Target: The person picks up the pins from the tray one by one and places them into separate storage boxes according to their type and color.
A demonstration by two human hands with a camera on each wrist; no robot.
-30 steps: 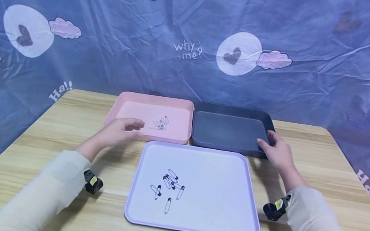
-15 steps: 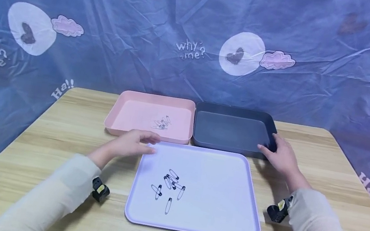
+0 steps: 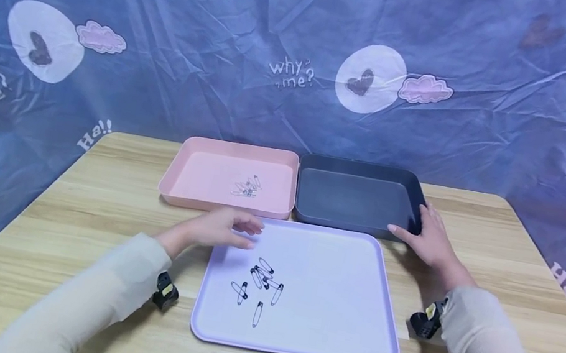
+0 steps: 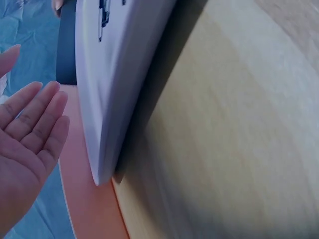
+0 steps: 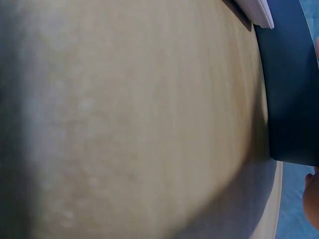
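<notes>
My left hand hovers over the far left corner of a lavender tray, fingers loosely extended. In the left wrist view its palm faces the camera, holding nothing. Several safety pins with black heads lie on the tray's left half, some overlapping; one separate safety pin lies nearest the front. At the right front corner of a dark blue tray rests my right hand, its thumb at the front rim and fingers along the right side. The right wrist view shows only bits of that hand beside the tray wall.
A pink tray stands left of the dark one, with a small pile of silvery safety pins inside. Everything sits on a wood-grain table. Behind it hangs a blue printed cloth.
My left hand has moved right and nearer, from the pink tray's front edge to above the lavender tray's corner. My right hand has shifted slightly outward along the dark tray's corner. The pins lie unchanged.
</notes>
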